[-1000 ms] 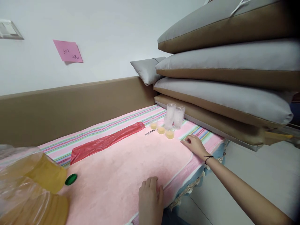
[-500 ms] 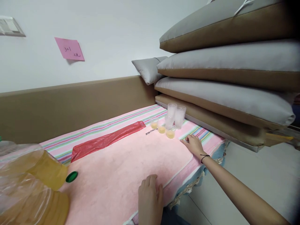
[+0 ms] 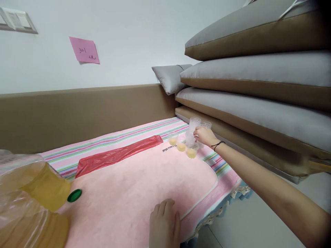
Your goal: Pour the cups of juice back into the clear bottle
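Note:
My right hand (image 3: 204, 136), with a dark cord round its wrist, reaches to the stacked clear plastic cups (image 3: 194, 123). Its fingers are pinched at the side of the stacks; its grip is partly hidden. Just in front stand three cups of yellow liquid: the nearest cup (image 3: 191, 153), a middle cup (image 3: 181, 147) and a farther cup (image 3: 172, 140). My left hand (image 3: 163, 220) lies on the pink mat (image 3: 124, 193), holding nothing, fingers extended and slightly bent, thumb apart.
Large clear jugs of yellow liquid (image 3: 33, 227) stand at the left. Beside them lies a green cap (image 3: 74, 195). A folded red plastic bag (image 3: 116, 153) rests on the striped cloth (image 3: 108, 137). Stacked grey-brown cushions (image 3: 253, 69) rise at the right, above the cups.
My right hand has moved from the mat's right edge up and left to the cup stacks, its fingers closing there. My left hand stays on the mat. The view has shifted slightly.

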Demonstrator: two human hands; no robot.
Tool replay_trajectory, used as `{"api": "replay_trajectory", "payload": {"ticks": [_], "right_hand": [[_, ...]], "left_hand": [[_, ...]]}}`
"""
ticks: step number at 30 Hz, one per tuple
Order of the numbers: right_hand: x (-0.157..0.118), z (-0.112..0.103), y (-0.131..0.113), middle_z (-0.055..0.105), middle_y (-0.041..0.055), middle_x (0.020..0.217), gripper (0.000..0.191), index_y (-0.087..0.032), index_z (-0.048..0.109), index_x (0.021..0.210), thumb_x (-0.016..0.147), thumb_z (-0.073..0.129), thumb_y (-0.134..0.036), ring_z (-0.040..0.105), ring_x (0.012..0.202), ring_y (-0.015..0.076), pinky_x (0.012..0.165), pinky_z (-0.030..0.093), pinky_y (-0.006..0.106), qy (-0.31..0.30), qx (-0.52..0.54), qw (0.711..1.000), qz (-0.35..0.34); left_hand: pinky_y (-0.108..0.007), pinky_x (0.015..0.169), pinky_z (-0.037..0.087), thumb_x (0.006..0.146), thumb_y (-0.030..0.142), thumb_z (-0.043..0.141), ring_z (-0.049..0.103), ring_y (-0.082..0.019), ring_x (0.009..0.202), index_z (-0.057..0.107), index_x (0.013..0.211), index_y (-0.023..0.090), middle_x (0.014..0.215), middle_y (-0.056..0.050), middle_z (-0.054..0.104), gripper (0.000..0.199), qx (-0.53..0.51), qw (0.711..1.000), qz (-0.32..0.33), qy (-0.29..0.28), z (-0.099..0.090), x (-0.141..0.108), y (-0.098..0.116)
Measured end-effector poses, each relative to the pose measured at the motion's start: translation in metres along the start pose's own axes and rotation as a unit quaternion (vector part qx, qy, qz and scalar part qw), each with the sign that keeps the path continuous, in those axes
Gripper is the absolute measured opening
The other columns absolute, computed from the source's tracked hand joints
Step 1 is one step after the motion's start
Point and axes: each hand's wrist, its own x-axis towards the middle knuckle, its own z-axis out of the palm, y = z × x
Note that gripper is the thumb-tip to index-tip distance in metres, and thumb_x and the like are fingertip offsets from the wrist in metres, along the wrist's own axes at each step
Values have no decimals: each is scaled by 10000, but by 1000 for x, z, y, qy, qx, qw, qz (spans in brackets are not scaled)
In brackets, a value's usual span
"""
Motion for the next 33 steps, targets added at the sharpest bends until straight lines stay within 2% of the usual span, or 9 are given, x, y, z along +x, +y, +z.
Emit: {"api": "replay_trajectory", "payload": {"ticks": [6, 14, 18, 22, 25, 28, 31, 33], "right_hand": [[5, 11, -5, 733, 186, 952, 281, -110, 781, 846, 865, 501, -102, 628, 941, 297, 730, 432, 327, -20, -61, 998, -27], [2, 1, -4, 726, 153, 913, 334, -102, 770, 808, 906, 452, -129, 575, 895, 257, 628, 327, 318, 34, -97, 993, -60], [1, -11, -2, 727, 137, 871, 346, -125, 769, 757, 911, 460, -134, 556, 848, 236, 604, 304, 323, 76, -101, 990, -65], [-5, -40, -2, 728, 116, 870, 350, -152, 777, 783, 934, 462, -170, 544, 848, 238, 605, 329, 322, 124, -102, 985, -55], [-24, -64, -11, 726, 92, 852, 328, -170, 778, 817, 955, 487, -230, 540, 813, 229, 626, 367, 326, 188, -72, 976, -83], [-58, -74, -31, 710, 62, 796, 235, -185, 765, 831, 938, 567, -253, 538, 754, 206, 645, 404, 318, 238, 22, 956, -171], [-97, -69, -62, 696, 55, 791, 152, -184, 741, 852, 919, 607, -204, 564, 770, 196, 676, 439, 309, 225, 140, 932, -246], [-121, -63, -85, 683, 52, 783, 124, -185, 728, 868, 911, 612, -168, 566, 761, 190, 667, 447, 303, 206, 197, 919, -273]], "left_hand": [[-398, 752, 478, 878, 180, 450, 637, -281, 903, 640, 1046, 199, 1033, -108, 703, 255, 11, 1000, 20, 16, 5, -2, -6], [-401, 752, 467, 874, 181, 454, 637, -286, 897, 648, 1054, 200, 1041, -112, 709, 266, 20, 1000, 8, 20, 2, -4, -2], [-414, 754, 466, 877, 179, 445, 634, -287, 893, 648, 1051, 205, 1030, -102, 706, 269, 15, 1000, -7, 12, -1, -3, 1], [-427, 768, 476, 890, 186, 442, 635, -288, 912, 651, 1051, 211, 1042, -100, 701, 265, -1, 1000, -17, 12, -5, -1, 5], [-435, 806, 496, 922, 211, 439, 630, -281, 969, 636, 1093, 223, 1081, -99, 689, 261, -32, 999, -21, 29, -9, 1, 8], [-459, 917, 500, 946, 235, 464, 593, -269, 1110, 547, 1250, 247, 1197, -94, 648, 316, -64, 996, -8, 65, -16, 4, 13], [-500, 1033, 454, 934, 254, 528, 505, -274, 1267, 387, 1404, 250, 1351, -116, 556, 491, -73, 991, 9, 114, -25, 8, 15], [-525, 1052, 437, 912, 287, 580, 473, -290, 1302, 330, 1437, 245, 1395, -133, 514, 582, -73, 989, 6, 130, -30, 11, 15]]}}
